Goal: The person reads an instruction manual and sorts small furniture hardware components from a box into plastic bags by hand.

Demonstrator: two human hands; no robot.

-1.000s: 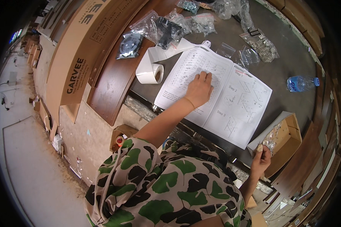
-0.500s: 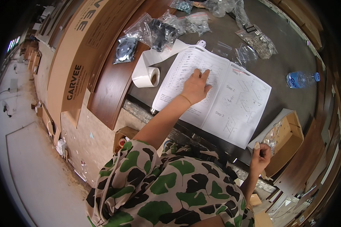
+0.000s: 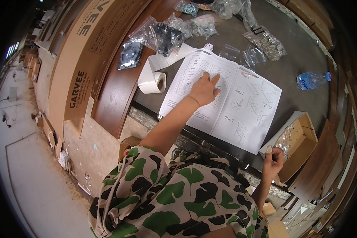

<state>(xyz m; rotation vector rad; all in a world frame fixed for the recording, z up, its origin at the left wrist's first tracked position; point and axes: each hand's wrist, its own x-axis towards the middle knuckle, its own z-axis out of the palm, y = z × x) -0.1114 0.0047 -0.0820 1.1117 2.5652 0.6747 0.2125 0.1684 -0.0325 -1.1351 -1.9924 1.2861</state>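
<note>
An instruction booklet (image 3: 250, 115) lies spread on the dark table, a printed list on its left page and line drawings on its right. My left hand (image 3: 205, 88) rests on the left page, its fingers apart and holding nothing. Beside the booklet's lower right corner is my right hand (image 3: 273, 162), thumb and fingers drawn together; whatever may be in them is too small or hidden to name. Just past it stands an open cardboard box (image 3: 303, 146) with small clear plastic bags (image 3: 283, 141) inside.
A roll of white labels (image 3: 156, 82) sits left of the booklet. Bags of black parts (image 3: 166, 37) and metal hardware (image 3: 267, 45) lie along the far side. A water bottle (image 3: 311, 80) is at the right. A tall carton (image 3: 77, 79) stands at left, by brown boards (image 3: 117, 91).
The whole view has shifted slightly. Both hands keep nearly the same places, the left on the page and the right by the box.
</note>
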